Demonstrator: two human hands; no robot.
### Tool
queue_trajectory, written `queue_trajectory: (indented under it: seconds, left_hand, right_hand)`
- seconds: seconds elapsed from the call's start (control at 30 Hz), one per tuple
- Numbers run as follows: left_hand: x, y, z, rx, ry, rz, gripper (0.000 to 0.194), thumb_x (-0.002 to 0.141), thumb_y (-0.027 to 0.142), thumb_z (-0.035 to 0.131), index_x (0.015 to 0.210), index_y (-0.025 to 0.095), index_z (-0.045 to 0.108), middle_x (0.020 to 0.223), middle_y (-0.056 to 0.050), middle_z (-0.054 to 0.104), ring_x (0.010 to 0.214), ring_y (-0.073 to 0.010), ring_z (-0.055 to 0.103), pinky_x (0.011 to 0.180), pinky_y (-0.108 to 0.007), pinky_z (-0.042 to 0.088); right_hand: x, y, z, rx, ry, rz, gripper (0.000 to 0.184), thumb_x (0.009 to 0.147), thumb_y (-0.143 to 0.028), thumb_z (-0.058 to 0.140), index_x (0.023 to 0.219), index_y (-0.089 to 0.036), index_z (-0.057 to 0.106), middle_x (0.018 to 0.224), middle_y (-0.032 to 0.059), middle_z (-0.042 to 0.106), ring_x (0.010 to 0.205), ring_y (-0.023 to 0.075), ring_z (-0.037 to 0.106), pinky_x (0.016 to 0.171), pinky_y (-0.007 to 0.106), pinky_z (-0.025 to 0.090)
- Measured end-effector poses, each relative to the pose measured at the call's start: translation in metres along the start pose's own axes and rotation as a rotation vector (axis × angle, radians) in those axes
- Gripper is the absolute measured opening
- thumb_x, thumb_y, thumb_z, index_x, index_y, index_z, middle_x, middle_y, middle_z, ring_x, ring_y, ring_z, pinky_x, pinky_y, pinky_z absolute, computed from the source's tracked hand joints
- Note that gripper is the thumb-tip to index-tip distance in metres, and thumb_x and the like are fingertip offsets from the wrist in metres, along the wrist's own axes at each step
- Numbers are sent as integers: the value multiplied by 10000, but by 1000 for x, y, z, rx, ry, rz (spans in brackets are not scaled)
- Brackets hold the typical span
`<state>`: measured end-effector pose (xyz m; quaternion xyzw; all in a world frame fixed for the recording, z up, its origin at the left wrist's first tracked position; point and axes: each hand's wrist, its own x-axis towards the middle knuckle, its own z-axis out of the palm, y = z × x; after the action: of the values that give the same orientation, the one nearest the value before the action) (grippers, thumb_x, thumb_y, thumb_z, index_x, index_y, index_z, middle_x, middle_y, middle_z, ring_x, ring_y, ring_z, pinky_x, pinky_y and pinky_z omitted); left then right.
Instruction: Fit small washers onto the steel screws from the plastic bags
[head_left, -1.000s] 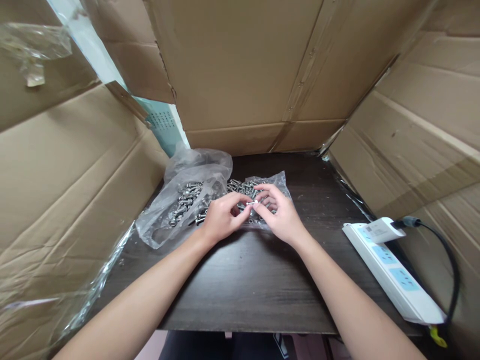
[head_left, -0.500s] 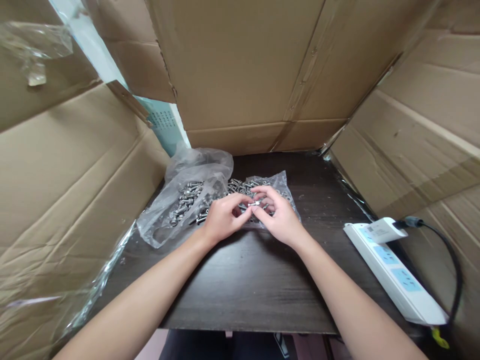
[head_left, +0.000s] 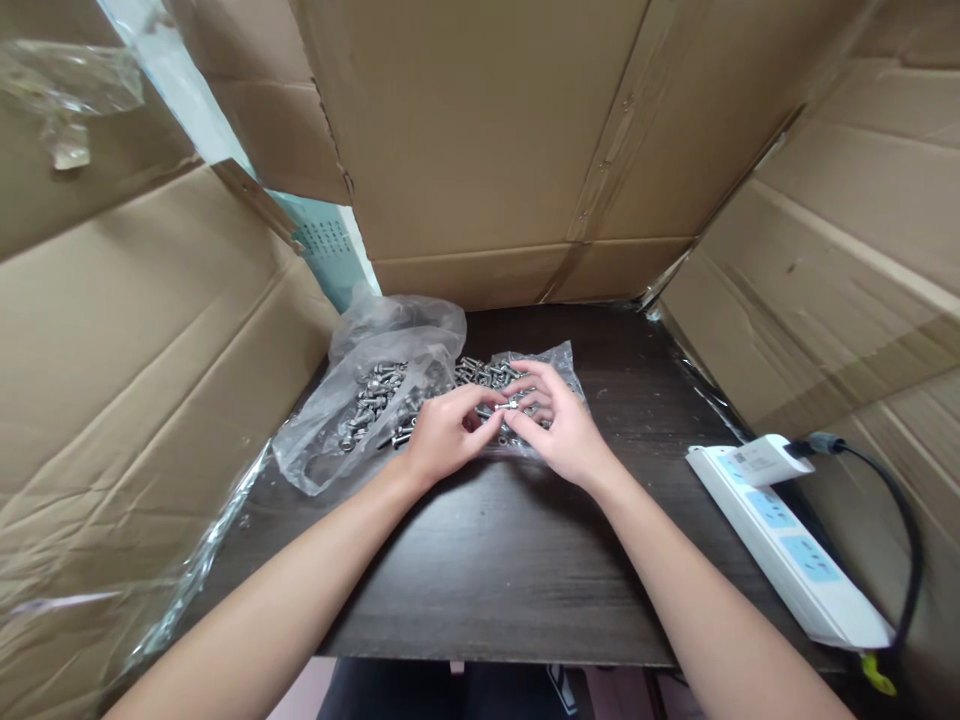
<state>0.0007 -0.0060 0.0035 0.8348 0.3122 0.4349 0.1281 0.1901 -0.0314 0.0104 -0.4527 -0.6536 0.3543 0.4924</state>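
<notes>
My left hand (head_left: 450, 430) pinches a small silvery bolt (head_left: 507, 406) between thumb and fingertips. From the other side, my right hand (head_left: 564, 432) has its thumb and a curled finger at the bolt's right end, where a wider, shiny piece shows; its upper fingers are spread apart. Just behind both hands, a heap of metal bolts (head_left: 480, 372) lies on a flat clear plastic bag (head_left: 559, 358). More bolts (head_left: 379, 385) lie in and under a crumpled clear bag (head_left: 435, 318) to the left. The hands cover part of the heap.
A dark wooden table (head_left: 495, 570) carries everything. Cardboard panels (head_left: 495, 150) wall it at the back and both sides. At right lies a white power strip (head_left: 795, 550) with a plugged-in white adapter (head_left: 765, 460) and black cable (head_left: 911, 530).
The fingers of my right hand have lifted and spread slightly, uncovering more of the bolt's right end. My left hand keeps its place.
</notes>
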Motion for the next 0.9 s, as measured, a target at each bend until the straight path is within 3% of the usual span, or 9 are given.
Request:
queue_trajectory:
  seconds: [0.1,0.23,0.33,0.47,0.57,0.7,0.83,0.9]
  left_hand:
    - [0,0,0,8,-5,2,85,943,194,663,1007,173,715,903,-17,760,583,-85,638,583,-193,499]
    - [0,0,0,3,-3,-10,84,940,191,657,1002,174,711,910,-19,763,590,-88,644,588,-194,506]
    - [0,0,0,14,-5,-30,82,938,205,660,998,177,708,900,-17,760,588,-94,644,587,-201,508]
    - [0,0,0,14,-4,-38,82,939,205,656,1000,175,703,900,-14,758,587,-91,645,587,-200,507]
    - [0,0,1,12,-16,-33,79,938,201,653,994,172,701,900,-15,758,589,-90,645,582,-198,503]
    - [-1,0,1,6,-28,-40,92,932,188,645,1003,171,702,919,-22,760,586,-90,643,576,-200,500]
    - [-1,0,1,4,-37,-46,98,941,205,646,1009,176,710,908,-25,761,599,-98,650,584,-205,510]
    - [-1,-1,1,2,-31,-50,95,949,215,653,1011,179,716,903,-22,764,615,-103,656,594,-205,519]
  right_hand:
    - [0,-1,0,-4,-8,38,330,941,-351,565,1236,-207,607,808,8,652,605,138,579,605,294,488]
    - [-1,-2,0,-9,-21,2,431,881,-319,639,1294,-224,567,996,46,693,679,146,632,612,287,501]
    - [-1,-3,0,-85,-7,38,266,964,-359,542,1162,-209,639,726,-4,641,574,143,579,581,288,471]
    - [-1,-2,-1,-88,-23,8,356,926,-314,577,1268,-215,598,895,28,693,654,155,627,599,285,488]
    - [-1,-2,0,-150,-20,27,278,975,-338,505,1176,-210,647,703,-12,616,575,150,570,574,284,460]
    - [-1,-2,1,-144,-26,-31,392,897,-311,605,1276,-211,592,982,48,696,683,154,630,602,280,485]
    - [-1,-4,1,-196,-7,-11,268,981,-369,522,1161,-210,642,691,-12,615,590,154,575,584,286,450]
    - [-1,-4,0,-216,-4,-19,276,995,-378,507,1177,-213,632,743,4,652,636,163,606,614,297,463]
